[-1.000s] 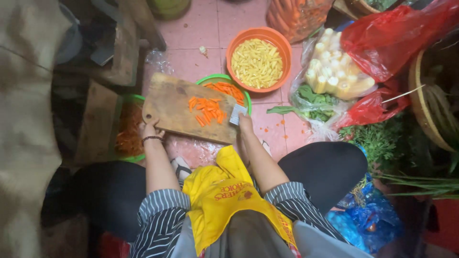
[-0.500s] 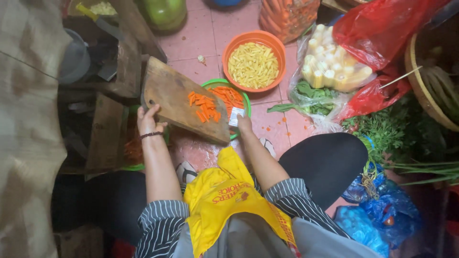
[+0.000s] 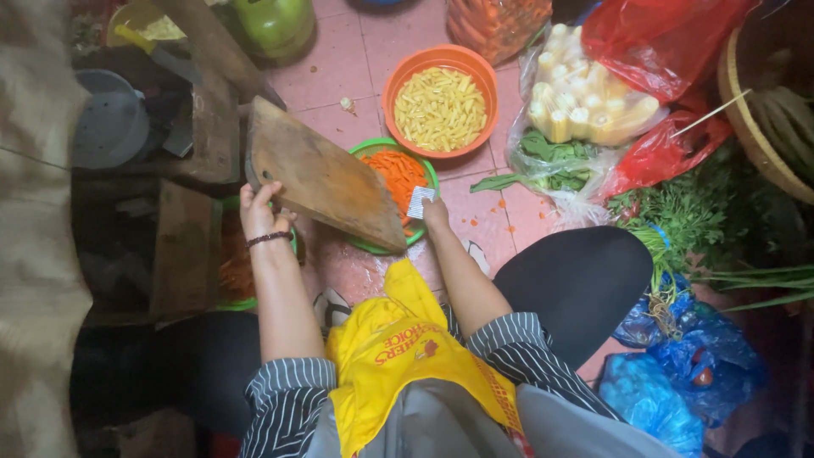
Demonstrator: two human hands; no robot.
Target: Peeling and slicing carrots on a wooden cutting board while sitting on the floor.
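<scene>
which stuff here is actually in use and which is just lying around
In use: left hand tilting wooden cutting board; right hand with small blade; green bowl of carrot pieces.

Lying about: orange bowl, bagged corn, herbs, blue bags.

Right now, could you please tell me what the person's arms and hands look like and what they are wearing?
Both forearms are bare below black-and-white striped sleeves pushed up near the elbows. The left hand has a dark beaded bracelet at the wrist. The right hand shows no bracelet and no gloves.
</scene>
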